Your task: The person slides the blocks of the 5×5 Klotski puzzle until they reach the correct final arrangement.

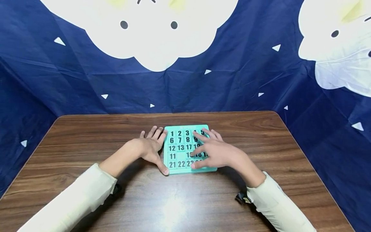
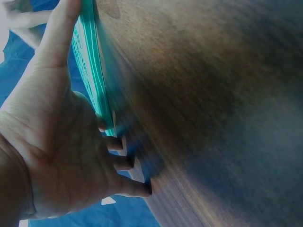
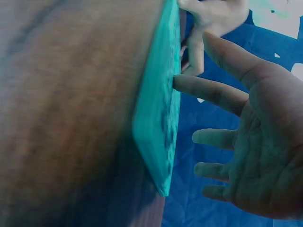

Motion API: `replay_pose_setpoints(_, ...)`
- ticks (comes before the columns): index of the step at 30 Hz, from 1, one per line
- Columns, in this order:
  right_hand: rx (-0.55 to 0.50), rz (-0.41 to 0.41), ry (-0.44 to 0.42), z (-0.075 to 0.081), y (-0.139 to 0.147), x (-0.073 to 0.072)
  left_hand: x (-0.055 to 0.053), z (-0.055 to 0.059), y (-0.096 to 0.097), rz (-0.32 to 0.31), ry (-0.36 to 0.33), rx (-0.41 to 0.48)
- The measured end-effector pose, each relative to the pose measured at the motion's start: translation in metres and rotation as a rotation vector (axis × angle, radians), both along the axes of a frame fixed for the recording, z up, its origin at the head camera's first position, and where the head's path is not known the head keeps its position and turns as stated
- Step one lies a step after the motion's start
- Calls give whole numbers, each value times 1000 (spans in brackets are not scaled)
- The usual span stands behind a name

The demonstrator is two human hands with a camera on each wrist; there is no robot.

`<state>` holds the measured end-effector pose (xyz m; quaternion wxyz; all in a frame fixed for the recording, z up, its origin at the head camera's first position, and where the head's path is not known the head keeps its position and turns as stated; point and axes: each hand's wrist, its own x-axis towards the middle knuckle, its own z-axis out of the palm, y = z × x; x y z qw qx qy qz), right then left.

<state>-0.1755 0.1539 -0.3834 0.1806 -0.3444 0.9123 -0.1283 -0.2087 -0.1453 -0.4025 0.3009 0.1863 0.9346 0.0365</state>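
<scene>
A turquoise sliding number puzzle (image 1: 181, 147) lies flat on the wooden table, black numbers on its square tiles. One gap shows in the fourth row, between 11 and a partly covered tile. My left hand (image 1: 147, 149) is spread along the puzzle's left side, thumb at the near corner and index finger by the far one. Its other fingers (image 2: 124, 162) reach down beside the board. Over the right part, my right hand (image 1: 217, 152) hovers with fingers extended, hiding several tiles. In the right wrist view one straight fingertip (image 3: 180, 83) meets the tile face; the thumb stays raised.
The brown wooden table (image 1: 95, 138) has rounded far corners. Behind it and along both sides hangs a dark blue cloth (image 1: 127, 83) with white clouds and small triangles. A dark object (image 1: 242, 198) sits under the right sleeve cuff.
</scene>
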Motion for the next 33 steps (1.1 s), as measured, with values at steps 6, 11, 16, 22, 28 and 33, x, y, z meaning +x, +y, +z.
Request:
replay_pose_setpoints(6,-3,49,-19,-6,-6,4,1,0,1,2,-4,-14)
replay_pose_setpoints(11,12,-39,18,-4,-1,-3,0,-1,0,1,-1,-5)
replay_pose_setpoints(16,28,-38,-5,-6,8,-1,-1,-1,0,4,3,-10)
replay_pose_setpoints(22,-16,1,9,-3,-3,0,-1,1,-1,5,5,-9)
replay_pose_setpoints(28,20,-13,-7,-11,-15,-8,-1,-2,-2,4,2,-4)
replay_pose_setpoints(33,69,-80,3,-1,-7,-8,-1,-2,0,-3,5,2)
